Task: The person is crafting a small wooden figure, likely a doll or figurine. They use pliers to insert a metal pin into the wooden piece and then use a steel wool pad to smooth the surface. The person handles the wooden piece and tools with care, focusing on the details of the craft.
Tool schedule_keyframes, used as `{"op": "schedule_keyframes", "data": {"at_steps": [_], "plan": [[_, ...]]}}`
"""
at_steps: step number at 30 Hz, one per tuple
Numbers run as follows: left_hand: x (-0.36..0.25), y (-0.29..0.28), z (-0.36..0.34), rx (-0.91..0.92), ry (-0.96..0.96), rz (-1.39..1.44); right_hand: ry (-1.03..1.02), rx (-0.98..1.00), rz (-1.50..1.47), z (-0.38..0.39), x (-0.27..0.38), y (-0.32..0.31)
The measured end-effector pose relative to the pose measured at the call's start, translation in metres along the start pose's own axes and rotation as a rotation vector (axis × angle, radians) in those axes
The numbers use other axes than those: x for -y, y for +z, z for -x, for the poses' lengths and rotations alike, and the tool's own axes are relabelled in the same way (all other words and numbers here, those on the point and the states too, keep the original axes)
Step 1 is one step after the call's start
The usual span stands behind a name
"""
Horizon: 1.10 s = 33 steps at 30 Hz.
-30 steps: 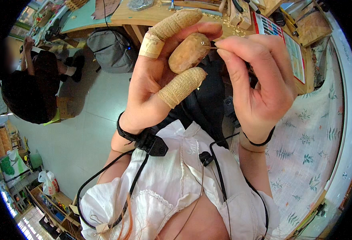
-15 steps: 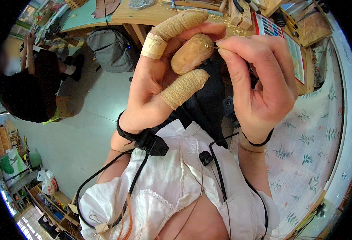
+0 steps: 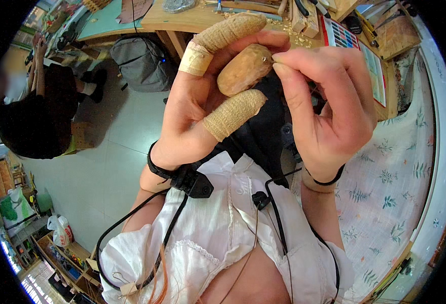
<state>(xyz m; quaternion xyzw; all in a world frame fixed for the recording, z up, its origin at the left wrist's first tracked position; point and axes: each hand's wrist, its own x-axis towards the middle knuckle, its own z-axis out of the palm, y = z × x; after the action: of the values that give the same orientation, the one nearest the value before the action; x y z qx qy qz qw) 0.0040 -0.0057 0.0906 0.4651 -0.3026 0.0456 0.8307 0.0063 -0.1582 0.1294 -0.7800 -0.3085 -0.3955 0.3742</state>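
Note:
My left hand (image 3: 185,109) is curled round a smooth, oval piece of brown wood (image 3: 243,71). Tan wrapping covers its thumb and one finger. At the wood's right end sits a tiny metal eye (image 3: 266,59). Right beside that eye, my right hand (image 3: 329,99) pinches thumb and forefinger together; whatever lies between the tips is too small to make out. Its other fingers are folded toward the palm. Both hands are held up over my lap, in front of the workbench (image 3: 157,20).
On the bench lie wood shavings, tools and a paint palette (image 3: 342,33). A grey backpack (image 3: 139,63) rests against it. At the left sits another person (image 3: 35,116) in dark clothes. Leaf-patterned cloth (image 3: 385,192) spreads at my right, and a plastic bag (image 3: 60,230) stands lower left.
My right fingertips have come slightly closer to the metal eye. The thin golden strand seen between them and the wood hardly shows now. The wood has turned slightly in my left hand.

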Motion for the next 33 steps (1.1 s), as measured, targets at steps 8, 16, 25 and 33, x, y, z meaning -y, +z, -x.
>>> {"op": "schedule_keyframes", "data": {"at_steps": [8, 16, 25, 33], "plan": [[0.001, 0.004, 0.0, -0.011, 0.013, -0.01, -0.036, -0.035, -0.004, 0.001, -0.001, 0.002], [0.003, 0.005, 0.001, -0.008, 0.01, 0.033, -0.066, -0.056, 0.065, 0.003, 0.002, 0.003], [0.0, -0.001, 0.001, 0.052, 0.102, -0.245, -0.069, -0.026, 0.045, 0.005, 0.0, 0.001], [0.006, -0.002, 0.005, 0.008, 0.256, -0.722, 0.048, -0.014, -0.031, 0.011, -0.001, 0.01]]}}
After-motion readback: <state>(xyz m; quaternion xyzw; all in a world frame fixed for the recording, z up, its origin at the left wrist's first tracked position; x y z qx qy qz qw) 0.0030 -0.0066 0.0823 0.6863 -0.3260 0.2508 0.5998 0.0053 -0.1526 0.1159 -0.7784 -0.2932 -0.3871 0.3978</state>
